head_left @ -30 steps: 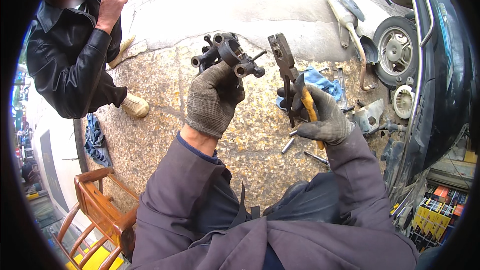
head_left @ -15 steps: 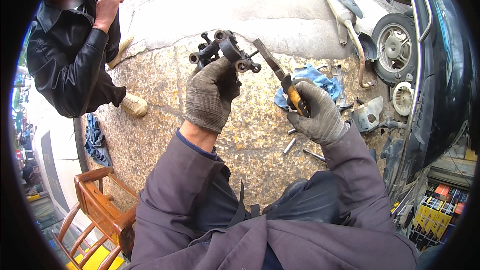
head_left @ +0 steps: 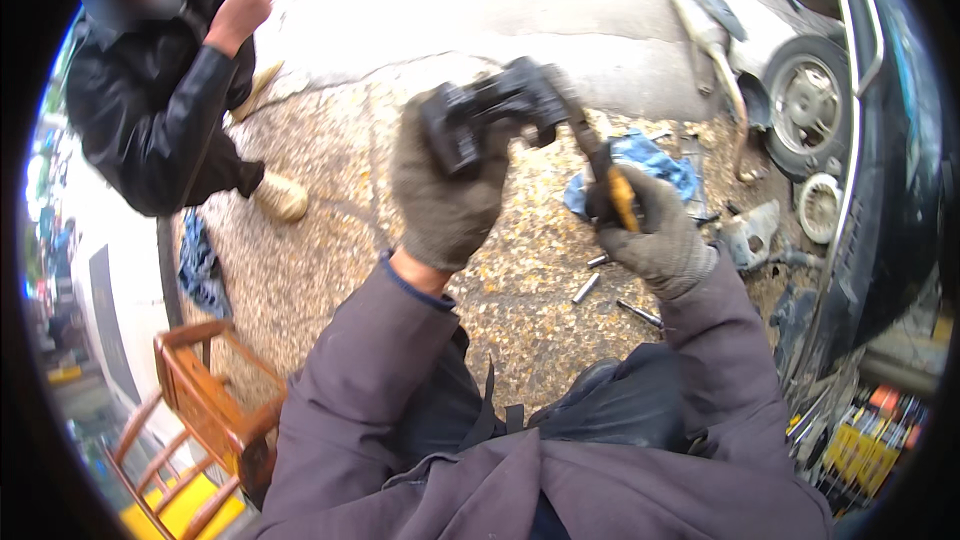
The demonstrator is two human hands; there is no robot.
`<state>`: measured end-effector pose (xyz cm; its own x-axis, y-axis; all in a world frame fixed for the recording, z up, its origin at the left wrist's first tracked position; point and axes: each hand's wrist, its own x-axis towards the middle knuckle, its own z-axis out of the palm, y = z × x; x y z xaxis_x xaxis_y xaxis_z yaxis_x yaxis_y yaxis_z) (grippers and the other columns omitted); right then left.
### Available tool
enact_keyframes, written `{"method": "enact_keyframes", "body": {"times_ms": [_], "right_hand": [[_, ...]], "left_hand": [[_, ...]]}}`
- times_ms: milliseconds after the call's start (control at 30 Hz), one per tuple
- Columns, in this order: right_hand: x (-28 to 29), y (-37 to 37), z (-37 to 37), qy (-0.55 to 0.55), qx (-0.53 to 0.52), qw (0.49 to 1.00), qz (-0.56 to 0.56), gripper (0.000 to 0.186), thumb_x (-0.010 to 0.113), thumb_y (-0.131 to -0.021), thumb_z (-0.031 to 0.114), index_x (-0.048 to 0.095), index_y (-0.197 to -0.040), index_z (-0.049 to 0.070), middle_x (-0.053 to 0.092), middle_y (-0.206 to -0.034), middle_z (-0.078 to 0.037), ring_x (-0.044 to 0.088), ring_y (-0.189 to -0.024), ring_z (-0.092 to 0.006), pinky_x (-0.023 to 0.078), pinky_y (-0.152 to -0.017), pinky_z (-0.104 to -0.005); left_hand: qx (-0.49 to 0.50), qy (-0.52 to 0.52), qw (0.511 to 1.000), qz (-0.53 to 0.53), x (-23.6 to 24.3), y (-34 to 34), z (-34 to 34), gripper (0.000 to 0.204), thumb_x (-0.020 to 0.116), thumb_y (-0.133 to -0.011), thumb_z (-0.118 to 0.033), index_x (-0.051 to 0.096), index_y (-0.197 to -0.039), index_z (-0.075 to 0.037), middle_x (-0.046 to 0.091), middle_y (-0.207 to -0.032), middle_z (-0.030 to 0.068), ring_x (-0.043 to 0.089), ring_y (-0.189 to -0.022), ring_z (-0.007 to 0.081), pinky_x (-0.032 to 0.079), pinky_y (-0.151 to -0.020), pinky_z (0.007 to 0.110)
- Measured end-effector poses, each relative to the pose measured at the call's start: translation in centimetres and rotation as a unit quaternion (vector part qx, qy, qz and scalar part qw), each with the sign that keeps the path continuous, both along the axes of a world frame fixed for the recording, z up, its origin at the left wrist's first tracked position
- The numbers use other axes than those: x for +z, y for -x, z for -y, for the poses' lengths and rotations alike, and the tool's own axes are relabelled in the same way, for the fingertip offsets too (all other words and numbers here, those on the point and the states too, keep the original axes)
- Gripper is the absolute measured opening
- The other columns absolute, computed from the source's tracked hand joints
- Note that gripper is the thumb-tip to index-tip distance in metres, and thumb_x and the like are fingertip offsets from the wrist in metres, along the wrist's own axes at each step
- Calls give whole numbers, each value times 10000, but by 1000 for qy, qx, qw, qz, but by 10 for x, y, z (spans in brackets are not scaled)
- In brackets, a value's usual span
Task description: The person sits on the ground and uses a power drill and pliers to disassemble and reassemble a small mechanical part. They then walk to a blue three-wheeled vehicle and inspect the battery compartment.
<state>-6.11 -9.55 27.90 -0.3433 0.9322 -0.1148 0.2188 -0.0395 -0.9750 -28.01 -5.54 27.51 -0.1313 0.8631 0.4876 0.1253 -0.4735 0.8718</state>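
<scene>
My left hand point(head_left: 440, 205), in a grey knit glove, is wrapped round a dark metal assembly point(head_left: 485, 105), whose details blur in motion. My right hand point(head_left: 660, 240), gloved alike, grips pliers with a yellow handle point(head_left: 623, 198); their jaws reach up against or just behind the assembly's right end, and I cannot tell if they touch. Below them on the pebbled ground lie a small metal cylinder point(head_left: 585, 288) and a slim metal piece point(head_left: 638, 312), with a blue rag point(head_left: 655, 155) farther back.
A person in a black jacket point(head_left: 150, 120) stands at left, beside a dark crumpled cloth point(head_left: 200, 270) and wooden chair point(head_left: 180, 340). At right are an exhaust point(head_left: 705, 25), wheel point(head_left: 805, 110), white ring part point(head_left: 818, 208), black scooter body point(head_left: 890, 190) and colourful boxes point(head_left: 860, 445).
My left hand has shifted right and turned the metal assembly. The pliers in my right hand have come close to it. The view has shifted slightly and is more blurred.
</scene>
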Motion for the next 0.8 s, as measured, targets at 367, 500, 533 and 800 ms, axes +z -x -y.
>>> {"method": "enact_keyframes", "body": {"times_ms": [367,500,533,800], "right_hand": [[-5,-15,-6,-212,-106,967,98,208,594,-772,-89,603,-973,-33,561,-844,-100,564,-728,-183,463,-652,-296],[-11,-14,-11,-228,-87,966,80,190,579,-730,-85,593,-912,-33,525,-819,-128,538,-700,-244,443,-623,-334],[-14,-13,-11,-216,-86,970,65,198,579,-727,-84,593,-918,-32,528,-818,-125,540,-703,-236,443,-624,-326],[-11,-10,-5,-139,-63,988,39,301,552,-757,-105,570,-1043,-12,564,-907,-100,569,-808,-186,471,-715,-294]], "left_hand": [[-372,353,717,473,7,15,-6,677,506,-948,-580,465,-1353,-40,615,-1179,147,629,-1071,321,520,-911,493],[-323,349,752,456,5,11,-7,526,571,-945,-378,499,-1285,17,613,-1193,167,648,-1046,270,533,-925,426],[-311,339,775,433,4,9,-5,509,597,-932,-331,498,-1281,26,612,-1197,169,651,-1043,259,537,-923,411],[-277,276,845,364,-1,6,-6,646,712,-850,-191,412,-1380,26,617,-1183,159,656,-1046,244,555,-827,358]]}}
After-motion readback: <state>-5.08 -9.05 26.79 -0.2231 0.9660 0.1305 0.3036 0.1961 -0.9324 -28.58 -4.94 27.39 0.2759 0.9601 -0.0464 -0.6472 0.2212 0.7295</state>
